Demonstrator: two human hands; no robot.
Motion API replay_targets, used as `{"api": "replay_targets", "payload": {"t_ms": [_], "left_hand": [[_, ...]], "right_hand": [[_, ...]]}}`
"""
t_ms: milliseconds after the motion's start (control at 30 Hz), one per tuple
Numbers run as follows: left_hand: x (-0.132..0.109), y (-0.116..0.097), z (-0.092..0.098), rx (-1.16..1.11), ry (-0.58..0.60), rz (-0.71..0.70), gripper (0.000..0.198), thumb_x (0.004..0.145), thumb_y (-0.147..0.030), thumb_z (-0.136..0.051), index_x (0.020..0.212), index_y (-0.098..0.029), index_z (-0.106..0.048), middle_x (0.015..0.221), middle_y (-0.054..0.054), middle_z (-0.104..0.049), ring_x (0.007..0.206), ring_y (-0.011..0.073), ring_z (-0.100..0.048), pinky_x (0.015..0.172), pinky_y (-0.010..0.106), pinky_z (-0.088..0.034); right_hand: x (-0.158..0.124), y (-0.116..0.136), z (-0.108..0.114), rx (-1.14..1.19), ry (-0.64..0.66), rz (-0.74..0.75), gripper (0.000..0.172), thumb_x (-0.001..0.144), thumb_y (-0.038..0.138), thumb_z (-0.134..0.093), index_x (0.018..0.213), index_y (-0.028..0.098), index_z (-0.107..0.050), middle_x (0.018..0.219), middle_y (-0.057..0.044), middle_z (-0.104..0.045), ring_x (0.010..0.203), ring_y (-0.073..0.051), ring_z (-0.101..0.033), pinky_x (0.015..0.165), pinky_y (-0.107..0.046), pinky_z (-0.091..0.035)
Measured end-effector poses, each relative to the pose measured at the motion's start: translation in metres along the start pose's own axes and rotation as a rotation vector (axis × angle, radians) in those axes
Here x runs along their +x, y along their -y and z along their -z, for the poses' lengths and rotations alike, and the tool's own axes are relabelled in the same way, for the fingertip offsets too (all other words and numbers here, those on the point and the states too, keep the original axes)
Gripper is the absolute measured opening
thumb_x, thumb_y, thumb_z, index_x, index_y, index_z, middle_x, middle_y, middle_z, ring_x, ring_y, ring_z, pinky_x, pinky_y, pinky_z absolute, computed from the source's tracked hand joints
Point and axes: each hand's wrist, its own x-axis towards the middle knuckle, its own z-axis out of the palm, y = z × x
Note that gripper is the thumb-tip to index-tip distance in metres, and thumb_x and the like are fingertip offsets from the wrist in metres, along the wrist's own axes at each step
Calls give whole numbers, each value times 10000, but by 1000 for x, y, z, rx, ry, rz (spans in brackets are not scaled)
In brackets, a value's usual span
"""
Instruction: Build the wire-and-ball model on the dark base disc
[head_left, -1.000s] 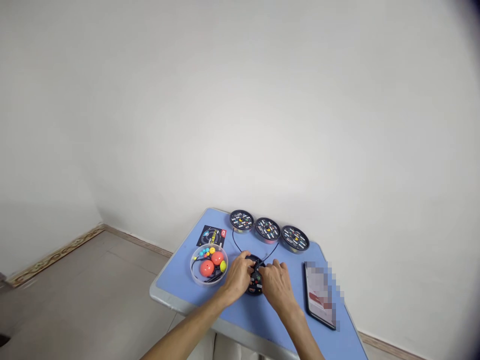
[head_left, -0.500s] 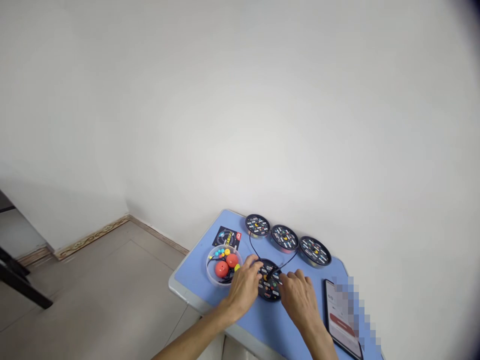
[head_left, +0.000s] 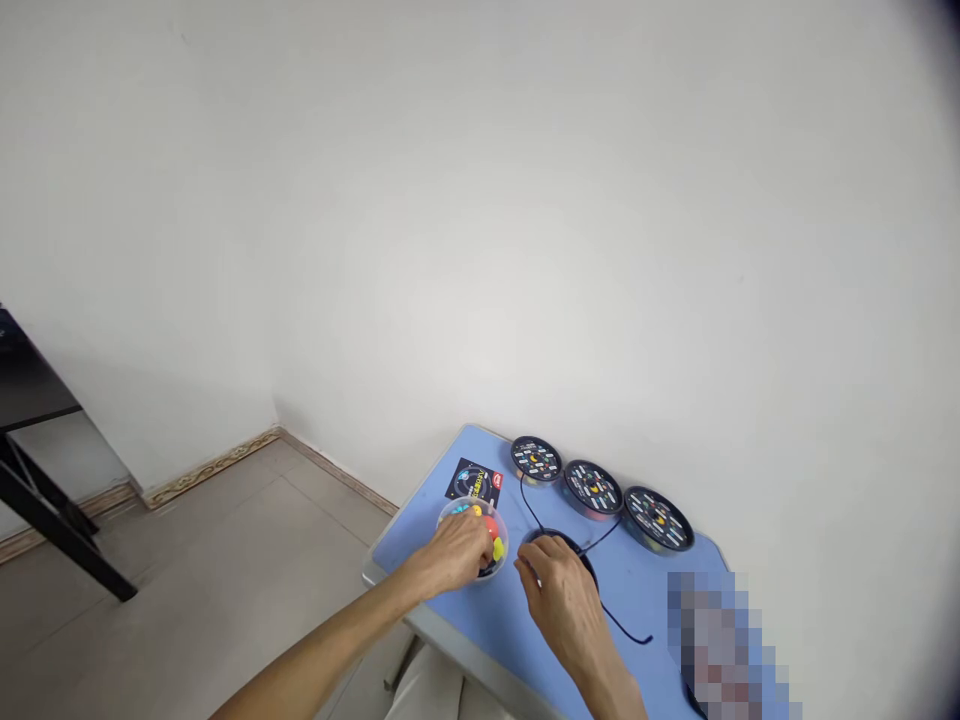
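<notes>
My left hand reaches into a clear round tub, its fingers bent downward and the fingertips hidden. In the tub lie a red ball, yellow pieces and small blue balls. My right hand is curled over a round black base, covering most of it. What its fingers pinch, if anything, cannot be seen. Thin black rods stick out around the base, one pointing right with a bent tip.
Three black-topped round tins with printed lids stand in a row along the wall side of the blue table. A dark printed card lies behind the tub. A pixelated area covers the table's right side. A black-legged piece of furniture stands at far left.
My left hand has gone from the black base leftward into the tub. My right hand has shifted over the base, and a rod now points out to the right. The view has turned slightly.
</notes>
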Motion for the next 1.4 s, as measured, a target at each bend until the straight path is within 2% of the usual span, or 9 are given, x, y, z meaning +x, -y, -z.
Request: {"api": "replay_targets", "payload": {"t_ms": [233, 400, 600, 733, 867, 1000, 1100, 1233, 1400], "left_hand": [[10, -6, -7, 223, 151, -53, 206, 671, 2, -590, 614, -179, -670, 743, 123, -703, 830, 305, -661, 760, 372, -458], [16, -5, -1, 302, 198, -54, 269, 679, 54, -540, 742, -149, -706, 857, 159, -728, 873, 307, -676, 774, 381, -479], [19, 0, 0, 317, 228, -25, 163, 655, -12, -625, 719, -145, -694, 848, 168, -720, 896, 332, -673, 750, 375, -491], [21, 0, -1, 267, 231, -4, 203, 612, 23, -586, 661, -156, -667, 780, 146, -711, 841, 316, -675, 715, 357, -475], [22, 3, 7, 151, 202, 17, 195, 549, 19, -574, 549, -176, -594, 675, 100, -678, 760, 288, -661, 654, 321, -429], [19, 16, 26, -68, 98, 64, 179, 624, -75, -562, 496, -192, -519, 587, 16, -605, 670, 196, -605, 605, 267, -369], [14, 28, 36, -293, 15, 110, 102, 671, -150, -560, 578, -193, -560, 604, -20, -588, 625, 151, -563, 563, 236, -351], [5, 41, 35, -596, -82, 176, 85, 709, -257, -562, 700, -181, -597, 621, -29, -584, 571, 127, -536, 528, 223, -375], [-6, 49, 29, -837, -200, 279, 174, 705, -356, -590, 679, -188, -551, 520, -54, -518, 441, 107, -482, 414, 211, -334]], "right_hand": [[-13, -3, -1, 15, 53, -40, 230, 916, 88, -540, 778, 192, -691, 797, -35, -678, 796, -192, -614, 728, -283, -371], [-17, -4, 0, 25, 48, -63, 233, 915, 85, -538, 769, 193, -683, 796, -33, -675, 799, -196, -615, 730, -285, -377], [-17, -5, -3, 32, 66, -73, 227, 915, 93, -541, 763, 191, -680, 790, -30, -672, 791, -195, -612, 722, -282, -375], [-15, -6, -7, 33, 63, -64, 222, 917, 100, -541, 776, 191, -686, 806, -36, -678, 793, -199, -615, 710, -281, -366], [-12, -7, -8, 32, 65, -54, 226, 923, 105, -530, 783, 184, -689, 793, -44, -673, 788, -205, -616, 715, -289, -357], [-4, -3, -6, 44, 83, -63, 228, 933, 122, -521, 802, 184, -697, 804, -49, -679, 801, -204, -617, 691, -278, -354], [4, 5, -4, 61, 145, -76, 244, 950, 139, -499, 845, 193, -713, 827, -49, -692, 822, -195, -624, 674, -261, -355], [17, 17, -8, 36, 222, -54, 269, 954, 133, -477, 868, 200, -723, 843, -51, -697, 837, -185, -626, 676, -246, -366], [37, 27, -18, -14, 296, 12, 276, 929, 127, -499, 837, 210, -745, 902, -69, -702, 881, -205, -618, 713, -262, -379]]}}
